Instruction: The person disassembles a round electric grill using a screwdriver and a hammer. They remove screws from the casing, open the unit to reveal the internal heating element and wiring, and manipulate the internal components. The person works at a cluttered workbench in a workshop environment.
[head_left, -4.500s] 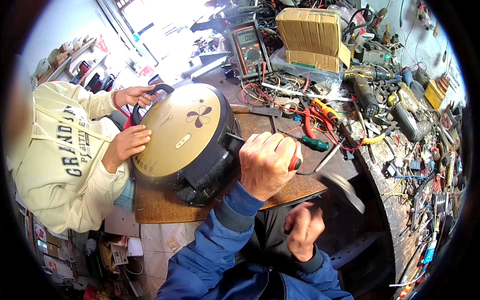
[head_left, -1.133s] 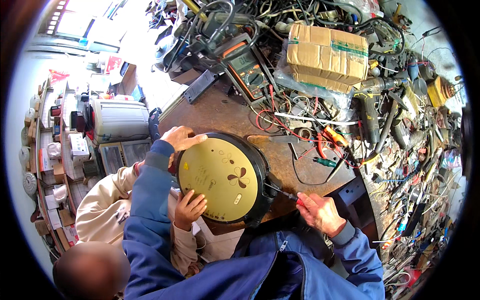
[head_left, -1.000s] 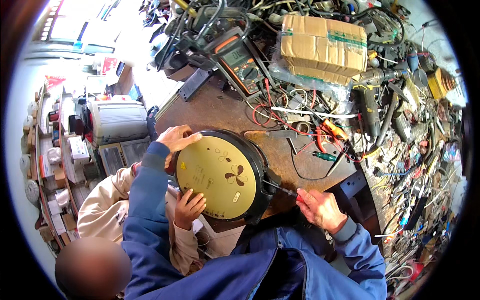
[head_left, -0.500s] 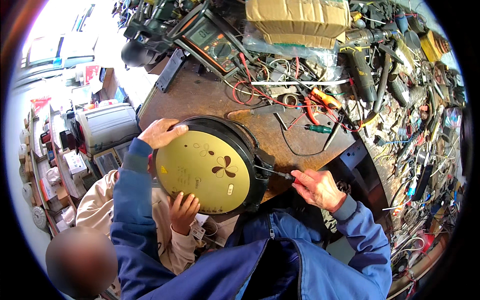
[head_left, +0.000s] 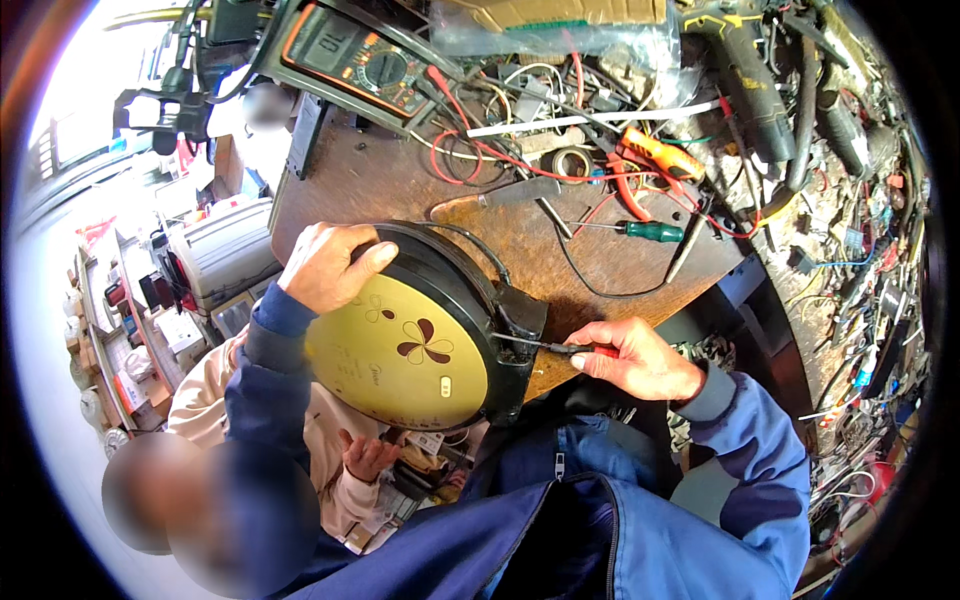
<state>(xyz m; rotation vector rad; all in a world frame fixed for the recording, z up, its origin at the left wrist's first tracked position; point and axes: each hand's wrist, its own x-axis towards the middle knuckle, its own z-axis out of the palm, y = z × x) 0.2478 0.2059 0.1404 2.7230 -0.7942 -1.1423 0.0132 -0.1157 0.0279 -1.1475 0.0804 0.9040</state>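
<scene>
Clock read off the gold face of the round appliance. From my seat I have the right hand [head_left: 635, 360] at 3, thumb and fingers closed on the red-and-black screwdriver [head_left: 560, 348]; shaft points to 9, tip out of sight by the black side block [head_left: 520, 312] between 2 and 3. Left hand [head_left: 335, 270] at 11, on the black rim, thumb laid out toward 1; fingers partly hidden, so I can't tell whether it grips or only rests. The round appliance [head_left: 400, 370] sits between both hands at the near edge of the brown bench [head_left: 390, 185], tilted, gold face toward me.

Co-worker's hand [head_left: 368, 455] near 7, palm up, fingers loosely spread, holding nothing, clear of the rim. Black cord [head_left: 470, 240] curves behind the rim at 1.

Farther out I get: multimeter [head_left: 360, 65] near 12; wooden-handled knife [head_left: 495, 198] at 1, lying flat; green-handled screwdriver [head_left: 650, 231] at 2; orange-handled tool [head_left: 660, 155] beyond it; power drill [head_left: 745, 90] farther, near 2; cardboard box [head_left: 550, 12] toward 1, cut off by the top edge.
</scene>
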